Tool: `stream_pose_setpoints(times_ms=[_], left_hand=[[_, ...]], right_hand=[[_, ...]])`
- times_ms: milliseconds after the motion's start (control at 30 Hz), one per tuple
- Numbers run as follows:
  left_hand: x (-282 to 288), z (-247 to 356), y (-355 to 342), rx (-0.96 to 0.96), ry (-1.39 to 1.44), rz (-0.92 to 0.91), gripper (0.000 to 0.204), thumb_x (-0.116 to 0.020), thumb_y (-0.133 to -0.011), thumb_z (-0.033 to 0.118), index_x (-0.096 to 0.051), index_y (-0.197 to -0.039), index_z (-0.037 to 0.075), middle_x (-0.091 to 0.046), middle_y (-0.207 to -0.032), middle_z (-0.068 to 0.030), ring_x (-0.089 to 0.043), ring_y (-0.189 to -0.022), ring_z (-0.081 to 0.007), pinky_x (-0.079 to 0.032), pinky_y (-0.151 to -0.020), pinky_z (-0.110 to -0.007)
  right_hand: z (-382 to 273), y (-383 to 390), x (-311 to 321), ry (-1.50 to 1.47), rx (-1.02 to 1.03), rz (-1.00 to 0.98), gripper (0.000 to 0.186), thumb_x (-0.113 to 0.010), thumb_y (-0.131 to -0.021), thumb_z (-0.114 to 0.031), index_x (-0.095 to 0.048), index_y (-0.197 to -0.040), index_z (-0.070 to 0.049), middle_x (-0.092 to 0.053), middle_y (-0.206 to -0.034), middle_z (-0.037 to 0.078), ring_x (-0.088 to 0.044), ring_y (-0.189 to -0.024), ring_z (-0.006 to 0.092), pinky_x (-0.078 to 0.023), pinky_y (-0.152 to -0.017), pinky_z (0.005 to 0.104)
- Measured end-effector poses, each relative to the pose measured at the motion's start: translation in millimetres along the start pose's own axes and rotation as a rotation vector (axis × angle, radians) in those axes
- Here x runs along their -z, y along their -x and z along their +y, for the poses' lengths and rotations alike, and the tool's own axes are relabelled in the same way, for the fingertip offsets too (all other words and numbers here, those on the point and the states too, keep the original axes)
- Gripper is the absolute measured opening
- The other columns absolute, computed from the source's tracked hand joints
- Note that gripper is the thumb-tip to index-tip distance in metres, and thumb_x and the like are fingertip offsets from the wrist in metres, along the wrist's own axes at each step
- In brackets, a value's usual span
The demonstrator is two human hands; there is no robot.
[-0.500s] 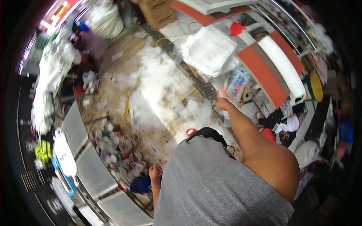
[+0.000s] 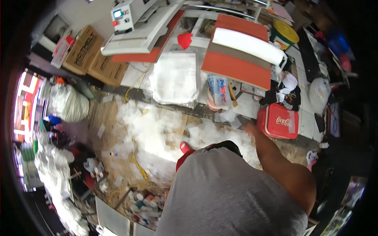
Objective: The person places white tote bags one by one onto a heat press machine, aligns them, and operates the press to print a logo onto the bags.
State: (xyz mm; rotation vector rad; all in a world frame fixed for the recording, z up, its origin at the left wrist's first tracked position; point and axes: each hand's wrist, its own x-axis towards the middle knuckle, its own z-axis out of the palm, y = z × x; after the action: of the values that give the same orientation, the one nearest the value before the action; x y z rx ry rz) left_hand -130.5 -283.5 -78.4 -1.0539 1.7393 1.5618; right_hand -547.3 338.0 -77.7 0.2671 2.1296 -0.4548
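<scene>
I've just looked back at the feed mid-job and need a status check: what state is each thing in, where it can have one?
Right hand: blurred, grip unclear
Red cooler: lid looks shut
Control panel screen: lit
Green-and-yellow bucket: looks lidded
White sheets: stacked flat, clear plastic around them
White scraps: scattered on floor
Yellow cord: lying loose
Pale sack: bulging
</scene>
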Motion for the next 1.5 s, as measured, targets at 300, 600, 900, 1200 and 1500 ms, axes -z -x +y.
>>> stream_pose_setpoints(times_ms=[300, 600, 900, 1200, 1500], left_hand=[[192, 207, -192, 0.285, 0.486, -1.008, 0.026, -0.044, -0.100, 0.039, -0.059, -0.112, 0.022, -0.067, -0.115, -0.0050, -0.061, -0.086, -0.0230, -0.042, -0.063, -0.041], [65, 379, -184, -0.126, -0.263, 0.066, 0.027, -0.057, -0.100, 0.025, -0.060, -0.123, 0.011, -0.072, -0.096, -0.0079, -0.067, -0.073, -0.0157, -0.045, -0.051, -0.026], [-152, 436, -145, -0.418, -0.503, -0.202, 0.028, -0.060, -0.098, 0.019, -0.064, -0.113, -0.003, -0.074, -0.099, -0.0153, -0.072, -0.086, -0.0217, -0.058, -0.075, -0.032], [-292, 587, -94, -0.705, -0.802, -0.453, 0.028, -0.061, -0.098, 0.025, -0.067, -0.115, 0.003, -0.070, -0.107, -0.0168, -0.070, -0.098, -0.0322, -0.055, -0.085, -0.041], [-345, 736, -47, -1.492, -0.670, -0.193, 0.025, -0.071, -0.085, 0.004, -0.064, -0.108, 0.005, -0.069, -0.103, -0.0131, -0.067, -0.096, -0.0312, -0.053, -0.082, -0.040]], right_hand=[[-52, 105, 153, -0.194, 0.202, 0.895, 0.029, -0.070, -0.085, -0.033, -0.070, -0.093, -0.006, -0.073, -0.091, 0.019, -0.072, -0.086, 0.0350, -0.056, -0.078, 0.0465], [-154, 117, 426, 0.000, 0.452, 1.185, 0.044, -0.072, -0.080, -0.022, -0.065, -0.119, -0.004, -0.063, -0.128, 0.019, -0.060, -0.119, 0.0365, -0.048, -0.104, 0.0409], [-175, 95, 464, 0.150, 0.329, 0.713, 0.069, -0.078, -0.076, -0.057, -0.065, -0.123, -0.008, -0.069, -0.118, 0.017, -0.064, -0.113, 0.0328, -0.049, -0.095, 0.0435], [-124, 100, 433, -0.252, 0.537, 0.791, 0.067, -0.077, -0.084, -0.051, -0.063, -0.125, 0.001, -0.065, -0.125, 0.021, -0.063, -0.114, 0.0320, -0.051, -0.097, 0.0388], [-117, 104, 349, -0.018, 0.612, 0.536, 0.054, -0.074, -0.087, -0.038, -0.061, -0.128, -0.005, -0.061, -0.130, 0.017, -0.057, -0.121, 0.0343, -0.048, -0.103, 0.0435]])
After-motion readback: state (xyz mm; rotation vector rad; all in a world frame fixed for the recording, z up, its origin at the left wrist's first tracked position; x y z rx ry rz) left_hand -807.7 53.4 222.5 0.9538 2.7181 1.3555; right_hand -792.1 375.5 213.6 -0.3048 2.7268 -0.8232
